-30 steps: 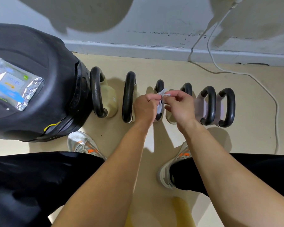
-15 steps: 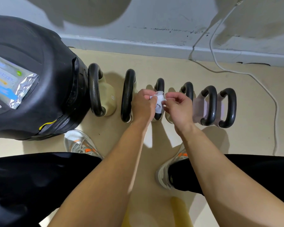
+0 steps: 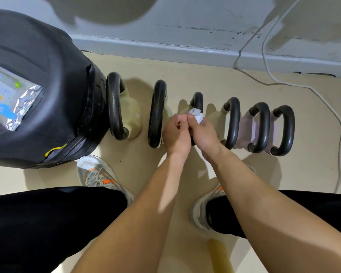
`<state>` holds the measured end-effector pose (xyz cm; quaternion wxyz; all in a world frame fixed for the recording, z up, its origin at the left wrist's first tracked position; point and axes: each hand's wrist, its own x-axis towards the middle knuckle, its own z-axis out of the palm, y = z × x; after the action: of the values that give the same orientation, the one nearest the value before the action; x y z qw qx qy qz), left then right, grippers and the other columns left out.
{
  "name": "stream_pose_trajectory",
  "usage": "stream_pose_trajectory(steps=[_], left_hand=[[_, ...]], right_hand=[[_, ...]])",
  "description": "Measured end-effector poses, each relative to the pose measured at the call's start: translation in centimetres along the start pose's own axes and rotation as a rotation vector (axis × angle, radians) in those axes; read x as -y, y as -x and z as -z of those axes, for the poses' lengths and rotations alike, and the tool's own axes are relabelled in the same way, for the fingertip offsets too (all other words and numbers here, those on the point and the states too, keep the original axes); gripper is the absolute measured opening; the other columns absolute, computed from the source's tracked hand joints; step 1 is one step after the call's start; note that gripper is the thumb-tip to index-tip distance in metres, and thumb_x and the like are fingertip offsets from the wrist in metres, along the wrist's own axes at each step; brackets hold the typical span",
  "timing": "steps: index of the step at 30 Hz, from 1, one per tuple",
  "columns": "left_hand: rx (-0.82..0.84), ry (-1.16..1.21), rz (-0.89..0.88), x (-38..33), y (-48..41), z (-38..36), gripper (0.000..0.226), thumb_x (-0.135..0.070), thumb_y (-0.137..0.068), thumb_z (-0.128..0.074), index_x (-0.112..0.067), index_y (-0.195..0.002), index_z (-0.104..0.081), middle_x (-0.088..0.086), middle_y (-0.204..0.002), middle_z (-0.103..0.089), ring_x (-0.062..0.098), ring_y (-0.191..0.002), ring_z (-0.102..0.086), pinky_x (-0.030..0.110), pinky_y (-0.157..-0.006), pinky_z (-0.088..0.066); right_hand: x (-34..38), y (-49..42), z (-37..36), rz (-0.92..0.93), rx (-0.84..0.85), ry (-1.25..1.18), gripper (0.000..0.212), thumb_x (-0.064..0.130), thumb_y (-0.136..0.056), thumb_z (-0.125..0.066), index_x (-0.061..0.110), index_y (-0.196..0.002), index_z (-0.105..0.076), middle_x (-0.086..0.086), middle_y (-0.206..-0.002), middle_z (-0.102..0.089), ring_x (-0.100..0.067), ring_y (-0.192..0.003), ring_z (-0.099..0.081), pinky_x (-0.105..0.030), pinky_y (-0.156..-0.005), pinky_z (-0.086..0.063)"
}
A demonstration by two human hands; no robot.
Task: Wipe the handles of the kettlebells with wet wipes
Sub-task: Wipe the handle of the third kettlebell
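Several kettlebells with black handles stand in a row on the beige floor. My right hand (image 3: 204,133) holds a folded white wet wipe (image 3: 196,115) over the handle of the third kettlebell (image 3: 197,101). My left hand (image 3: 175,133) sits right beside it, its fingertips touching the wipe's left edge. To the left stand a pale yellow kettlebell (image 3: 114,107) and a second kettlebell (image 3: 157,113). Further kettlebell handles (image 3: 232,123) continue to the right, the last two on pale pink bells (image 3: 261,127). Both hands hide the lower part of the third handle.
A large black bag (image 3: 47,95) at the left carries a foil pack of wet wipes (image 3: 10,99). White cables (image 3: 303,87) run along the floor and wall at the right. My shoes (image 3: 98,176) and black trouser legs are near the row. A yellowish object (image 3: 220,255) lies at the bottom.
My hands have come closer together and lowered onto the third handle. The wipe, held stretched between both hands before, is now bunched in my right hand.
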<state>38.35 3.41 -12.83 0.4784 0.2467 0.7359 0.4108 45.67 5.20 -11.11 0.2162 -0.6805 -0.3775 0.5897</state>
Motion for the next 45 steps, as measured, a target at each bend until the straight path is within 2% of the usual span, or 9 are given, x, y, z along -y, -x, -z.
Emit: stream_pose_trajectory(steps=[4, 13, 23, 27, 29, 33, 38, 41, 45], left_hand=[[-0.056, 0.062, 0.163, 1.0, 1.3, -1.2, 0.02, -0.026, -0.102, -0.044, -0.019, -0.113, -0.059, -0.006, -0.103, -0.063, 0.016, -0.098, -0.058, 0.025, -0.082, -0.04], [0.218, -0.291, -0.097, 3.2, 1.6, -0.4, 0.035, -0.047, -0.099, -0.044, -0.024, -0.125, -0.048, -0.009, -0.115, -0.058, 0.015, -0.108, -0.052, 0.031, -0.092, -0.039], [0.281, -0.398, -0.185, 4.1, 0.5, 0.2, 0.02, -0.036, -0.094, -0.053, -0.022, -0.107, -0.054, 0.004, -0.104, -0.063, 0.027, -0.103, -0.055, 0.041, -0.087, -0.046], [0.241, -0.332, -0.176, 3.7, 1.0, 0.2, 0.016, -0.04, -0.094, -0.054, -0.03, -0.088, -0.043, -0.011, -0.081, -0.051, 0.024, -0.09, -0.051, 0.038, -0.074, -0.042], [0.223, -0.308, -0.186, 3.5, 1.3, 0.3, 0.019, -0.044, -0.095, -0.054, -0.03, -0.09, -0.043, -0.015, -0.077, -0.043, 0.025, -0.089, -0.05, 0.037, -0.073, -0.04], [0.252, -0.329, -0.177, 3.4, 1.4, 0.4, 0.031, -0.053, -0.094, -0.052, -0.027, -0.087, -0.039, -0.007, -0.076, -0.04, 0.032, -0.093, -0.051, 0.036, -0.07, -0.033], [0.281, -0.259, 0.002, 2.7, 1.1, 0.7, 0.048, -0.057, -0.087, -0.063, -0.029, -0.123, -0.047, -0.001, -0.114, -0.062, 0.017, -0.107, -0.058, 0.036, -0.093, -0.046], [0.155, -0.199, -0.057, 1.7, 1.2, 0.4, 0.046, -0.041, -0.082, -0.073, -0.037, -0.118, -0.046, -0.015, -0.105, -0.063, 0.006, -0.099, -0.06, 0.03, -0.088, -0.05], [0.047, -0.318, -0.198, 0.8, 1.6, -0.3, 0.028, -0.022, -0.086, -0.068, -0.03, -0.106, -0.051, -0.014, -0.09, -0.062, 0.011, -0.087, -0.062, 0.037, -0.08, -0.054]], right_hand=[[0.6, -1.2, 0.0, -0.079, -0.02, -0.007, 0.034, 0.04, -0.104, -0.051, 0.01, -0.095, -0.066, -0.006, -0.084, -0.07, -0.02, -0.082, -0.068, -0.044, -0.089, -0.057], [6.2, -4.4, 0.4, -0.227, -0.078, -0.133, 0.022, 0.021, -0.095, -0.053, 0.01, -0.077, -0.059, -0.004, -0.069, -0.064, -0.02, -0.058, -0.05, -0.035, -0.069, -0.046], [1.8, -0.3, 0.5, -0.032, -0.014, 0.245, 0.043, 0.048, -0.105, -0.043, 0.014, -0.092, -0.066, -0.014, -0.091, -0.073, -0.031, -0.091, -0.07, -0.052, -0.093, -0.054], [3.5, -1.7, 0.8, -0.069, 0.055, 0.191, 0.035, 0.043, -0.107, -0.039, 0.025, -0.086, -0.06, 0.001, -0.09, -0.066, -0.024, -0.092, -0.066, -0.044, -0.1, -0.052], [4.8, -2.8, 1.0, -0.152, 0.04, 0.186, 0.039, 0.045, -0.107, -0.038, 0.019, -0.098, -0.065, 0.0, -0.1, -0.068, -0.02, -0.091, -0.064, -0.033, -0.093, -0.053], [6.2, -5.0, 1.6, -0.263, -0.022, 0.182, 0.07, 0.066, -0.098, -0.038, 0.009, -0.135, -0.057, -0.009, -0.126, -0.065, -0.029, -0.107, -0.065, -0.046, -0.101, -0.053], [6.1, -4.0, 2.1, -0.271, 0.029, 0.204, 0.067, 0.07, -0.09, -0.043, 0.011, -0.117, -0.06, -0.009, -0.113, -0.067, -0.024, -0.092, -0.068, -0.04, -0.091, -0.057], [4.7, -2.9, 2.4, -0.234, 0.103, 0.158, 0.037, 0.048, -0.106, -0.041, 0.017, -0.091, -0.052, -0.001, -0.09, -0.059, -0.012, -0.075, -0.057, -0.027, -0.075, -0.049], [2.8, -1.3, 2.7, -0.176, 0.186, 0.034, 0.04, 0.042, -0.108, -0.042, 0.018, -0.083, -0.06, 0.004, -0.073, -0.065, -0.014, -0.075, -0.062, -0.024, -0.078, -0.046]])
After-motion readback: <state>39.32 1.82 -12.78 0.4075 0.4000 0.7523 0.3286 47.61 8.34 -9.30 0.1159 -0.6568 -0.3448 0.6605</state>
